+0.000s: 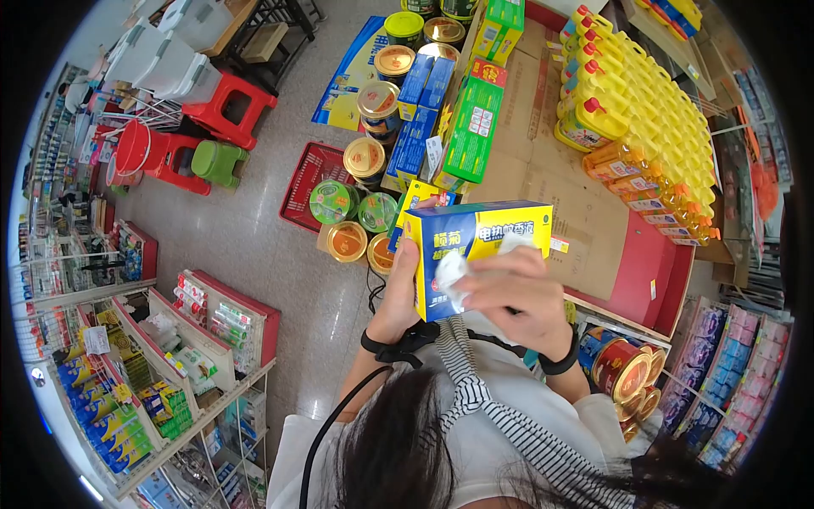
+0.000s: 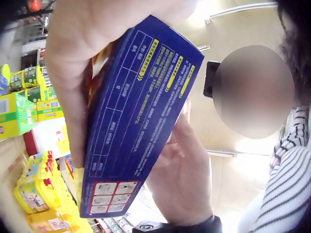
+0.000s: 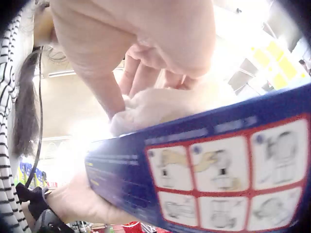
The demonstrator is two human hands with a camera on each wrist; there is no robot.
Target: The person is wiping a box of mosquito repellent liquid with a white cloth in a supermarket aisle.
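Observation:
A blue and yellow box of electric mosquito repellent liquid is held up in front of the chest. My left hand grips it by its left end; in the left wrist view the fingers and thumb reach round the box. My right hand pinches a crumpled white tissue or cloth against the printed front. From the right wrist view, the white wad lies under the bent fingers, right at the box's edge. Printed instruction pictures cover part of one narrow side.
Beyond the box stands a display with green cartons, blue boxes and gold-lidded tubs. Yellow detergent bottles fill its right side. A red basket sits on the floor, near red stools. Shelves line the lower left.

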